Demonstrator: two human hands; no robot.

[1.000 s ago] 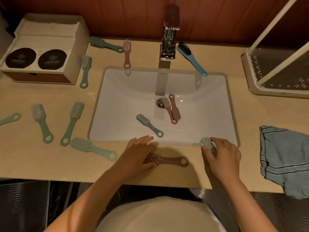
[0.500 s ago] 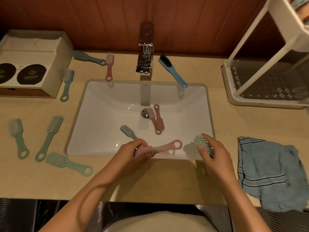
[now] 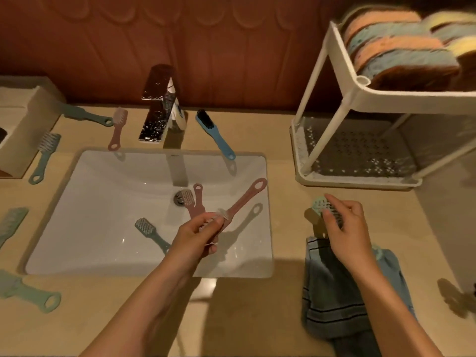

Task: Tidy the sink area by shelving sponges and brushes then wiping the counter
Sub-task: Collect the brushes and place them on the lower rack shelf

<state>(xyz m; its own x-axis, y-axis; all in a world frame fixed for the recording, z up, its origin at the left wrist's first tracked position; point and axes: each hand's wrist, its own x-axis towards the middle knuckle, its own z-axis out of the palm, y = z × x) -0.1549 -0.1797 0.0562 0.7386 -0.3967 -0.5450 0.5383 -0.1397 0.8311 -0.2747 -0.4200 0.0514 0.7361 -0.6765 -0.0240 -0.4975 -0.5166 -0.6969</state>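
- The left hand (image 3: 203, 234) has fingers and thumb curled round the bristle end of a pink brush (image 3: 243, 200), held above the sink (image 3: 98, 207). The brush's ringed handle points to 1 o'clock.
- The right hand (image 3: 346, 226) grips a green brush (image 3: 320, 205) over the counter (image 3: 257, 318), at 3 o'clock from the sink. The bristled head shows past the fingertips.
- A teal brush (image 3: 150, 231) and two pink brushes (image 3: 192, 202) lie in the basin, the pair beside the drain.
- A striped cloth (image 3: 332, 292) lies on the counter beneath the right wrist.
- A blue brush (image 3: 215, 134) lies at 12 o'clock from the sink, just right of the faucet (image 3: 159, 109).
- A white rack (image 3: 358, 99) stands at 2 o'clock, with sponges (image 3: 399, 45) on its upper shelf.
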